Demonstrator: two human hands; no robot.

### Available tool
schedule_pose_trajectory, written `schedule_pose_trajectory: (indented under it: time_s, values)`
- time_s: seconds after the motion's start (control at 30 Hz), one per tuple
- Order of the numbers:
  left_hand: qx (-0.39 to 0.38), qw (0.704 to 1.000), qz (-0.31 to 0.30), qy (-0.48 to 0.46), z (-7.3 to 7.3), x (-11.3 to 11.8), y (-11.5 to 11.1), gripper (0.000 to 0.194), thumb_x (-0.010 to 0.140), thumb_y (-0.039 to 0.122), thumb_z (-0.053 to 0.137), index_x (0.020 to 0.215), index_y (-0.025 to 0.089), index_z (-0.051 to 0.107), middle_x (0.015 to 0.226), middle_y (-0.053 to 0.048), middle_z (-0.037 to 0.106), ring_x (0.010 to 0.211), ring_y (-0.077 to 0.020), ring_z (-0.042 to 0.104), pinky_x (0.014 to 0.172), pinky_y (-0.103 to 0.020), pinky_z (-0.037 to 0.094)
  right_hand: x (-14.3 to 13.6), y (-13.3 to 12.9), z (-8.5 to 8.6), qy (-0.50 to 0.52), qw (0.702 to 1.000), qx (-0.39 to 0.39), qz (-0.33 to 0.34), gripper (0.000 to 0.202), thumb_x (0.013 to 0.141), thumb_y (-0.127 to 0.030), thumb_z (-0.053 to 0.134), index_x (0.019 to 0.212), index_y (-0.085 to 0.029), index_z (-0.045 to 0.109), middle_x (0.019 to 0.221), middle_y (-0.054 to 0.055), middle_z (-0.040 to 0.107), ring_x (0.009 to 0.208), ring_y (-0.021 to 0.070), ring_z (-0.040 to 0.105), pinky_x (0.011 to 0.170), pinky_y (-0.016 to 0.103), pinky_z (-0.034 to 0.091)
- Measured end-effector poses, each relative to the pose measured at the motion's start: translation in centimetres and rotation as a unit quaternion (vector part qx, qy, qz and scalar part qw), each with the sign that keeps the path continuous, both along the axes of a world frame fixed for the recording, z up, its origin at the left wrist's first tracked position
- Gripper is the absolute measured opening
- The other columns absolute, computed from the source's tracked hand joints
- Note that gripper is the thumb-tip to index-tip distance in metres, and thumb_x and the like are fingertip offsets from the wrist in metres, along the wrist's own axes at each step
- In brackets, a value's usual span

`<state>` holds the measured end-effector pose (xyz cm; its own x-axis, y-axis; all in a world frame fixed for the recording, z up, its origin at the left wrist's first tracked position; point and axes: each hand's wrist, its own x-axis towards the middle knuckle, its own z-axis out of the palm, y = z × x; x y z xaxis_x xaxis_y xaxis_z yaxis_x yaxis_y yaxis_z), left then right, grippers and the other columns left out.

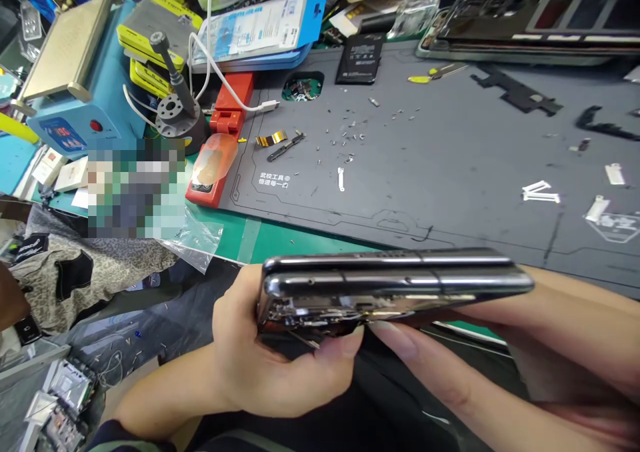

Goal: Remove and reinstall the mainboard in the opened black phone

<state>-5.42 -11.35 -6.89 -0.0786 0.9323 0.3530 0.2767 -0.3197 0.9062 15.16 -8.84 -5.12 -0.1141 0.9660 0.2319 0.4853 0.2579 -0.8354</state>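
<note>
Edge-on in front of me is a folded foldable phone [400,280], its glossy dark frame in two stacked layers with a thin gap between. Its lower face lacks a cover, so inner metal parts and boards show. My left hand [285,365] wraps round the phone's left end, with the thumb pressed on the exposed underside. From the right, my right hand [450,365] grips the other end; its thumb tip lies against the underside close to my left thumb. The fingers behind the phone are mostly hidden.
Beyond the phone lies a grey work mat [390,199] with scattered small screws, metal brackets [541,192], a black battery [360,59] and tweezers [445,72]. An opened device [530,25] sits at back right. At left stand a screwdriver holder [177,115] and blue heating machine [80,119].
</note>
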Motion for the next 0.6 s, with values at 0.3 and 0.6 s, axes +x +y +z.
schedule_pose_trajectory:
  time_s: [0.3,0.6]
  values:
    - [0.044,0.998,0.033,0.002,-0.1,0.4,0.4,0.046,0.078,0.024,0.091,0.111,0.027,0.059,0.074,0.004,0.07,0.048,-0.013,0.064,0.045,-0.026,0.058,-0.7,0.0,-1.2,-0.012,0.999,0.036,-0.023,0.021,0.083,-0.059,0.084,0.095,-0.042,0.081,0.084,0.004,0.076,0.086,0.0331,0.079,0.061,0.041,0.069]
    - [0.029,0.999,-0.01,0.018,0.5,-0.3,0.2,0.049,0.076,0.017,0.092,0.114,0.026,0.062,0.078,0.002,0.075,0.052,-0.0162,0.071,0.05,-0.027,0.064,1.2,0.5,-1.4,-0.06,0.991,0.059,0.104,0.025,0.096,-0.047,0.076,0.12,-0.049,0.075,0.109,-0.008,0.082,0.089,0.0202,0.081,0.075,0.029,0.072]
